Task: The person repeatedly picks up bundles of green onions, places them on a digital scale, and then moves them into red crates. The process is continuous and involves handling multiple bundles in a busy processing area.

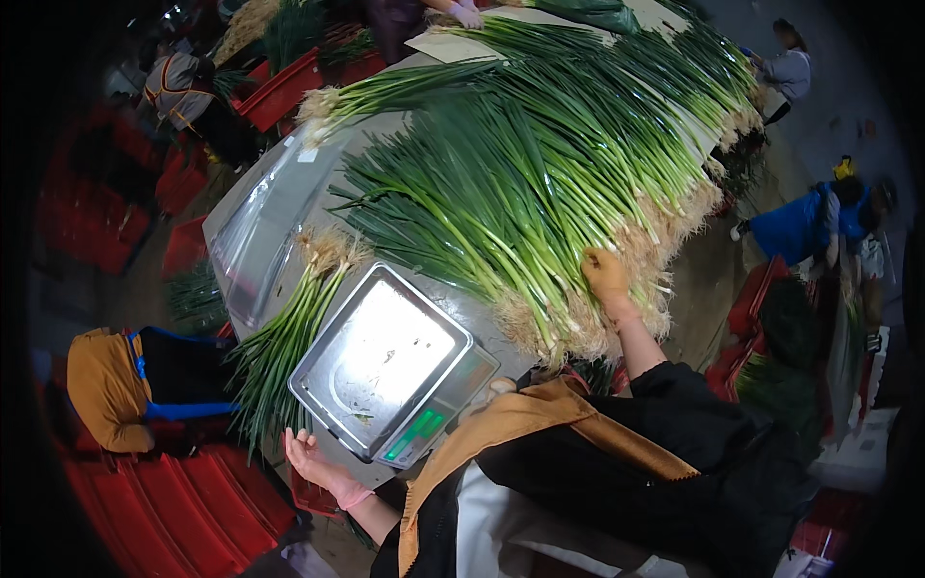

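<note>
A large pile of green onions [506, 195] with bushy roots covers the table [347, 155]. My right hand [605, 278], in an orange-tan glove or covering, lies on the stems near the roots at the pile's right side; its fingers are curled and partly hidden, so whether it grips a stem cannot be told. My left hand [312, 456] is beside the lower left corner of a digital scale [386, 354], palm turned up, fingers loosely bent, holding nothing. The scale's metal pan carries only small bits of debris. A smaller bunch of green onions [303, 325] lies left of the scale, roots away from me.
Clear plastic sheets or bags [267, 224] lie on the table's left side. Red crates [173, 513] stand at the lower left, with another red crate [751, 318] at right. A co-worker's gloved hand [466, 13] is at the far edge; other people stand around.
</note>
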A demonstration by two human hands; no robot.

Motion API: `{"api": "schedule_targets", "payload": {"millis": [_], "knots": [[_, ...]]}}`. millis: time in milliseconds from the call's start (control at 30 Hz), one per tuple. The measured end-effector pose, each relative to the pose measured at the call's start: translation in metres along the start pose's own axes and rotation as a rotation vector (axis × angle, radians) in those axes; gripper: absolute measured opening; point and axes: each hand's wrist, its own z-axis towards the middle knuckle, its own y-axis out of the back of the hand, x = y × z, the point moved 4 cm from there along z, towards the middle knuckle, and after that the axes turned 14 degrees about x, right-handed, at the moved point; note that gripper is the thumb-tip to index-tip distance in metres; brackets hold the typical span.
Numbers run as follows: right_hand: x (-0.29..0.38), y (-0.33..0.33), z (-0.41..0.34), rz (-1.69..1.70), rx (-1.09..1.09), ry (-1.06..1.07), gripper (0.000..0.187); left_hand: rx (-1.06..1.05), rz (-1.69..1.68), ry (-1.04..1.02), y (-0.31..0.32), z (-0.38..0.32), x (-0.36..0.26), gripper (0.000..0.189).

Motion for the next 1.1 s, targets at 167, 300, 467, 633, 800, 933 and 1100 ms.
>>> {"api": "schedule_targets", "payload": {"millis": [167, 300, 467, 633, 800, 933, 1100], "knots": [[0.002, -0.005, -0.019, -0.406, 0.272, -0.047, 0.039, 0.056, 0.071, -0.020, -0.006, -0.002, 0.004, 0.035], [-0.004, 0.010, -0.013, -0.369, 0.241, -0.139, 0.037, 0.051, 0.094, -0.025, -0.002, -0.003, 0.005, 0.036], [0.001, 0.067, 0.010, -0.322, 0.000, -0.048, 0.032, 0.037, 0.066, -0.003, -0.002, -0.008, 0.006, 0.036], [0.035, 0.123, 0.023, 0.260, 0.193, -0.196, 0.029, 0.023, 0.081, 0.002, 0.002, -0.009, 0.007, 0.035], [0.088, 0.209, 0.003, 0.658, 0.131, -0.040, 0.029, 0.018, 0.044, -0.011, 0.006, -0.012, 0.008, 0.034], [0.108, 0.257, -0.008, 0.783, 0.045, 0.109, 0.039, 0.007, 0.030, 0.021, 0.003, -0.019, 0.008, 0.034], [0.129, 0.303, -0.018, 0.925, -0.054, 0.295, 0.046, 0.048, 0.014, 0.027, -0.006, -0.019, 0.006, 0.034]]}}
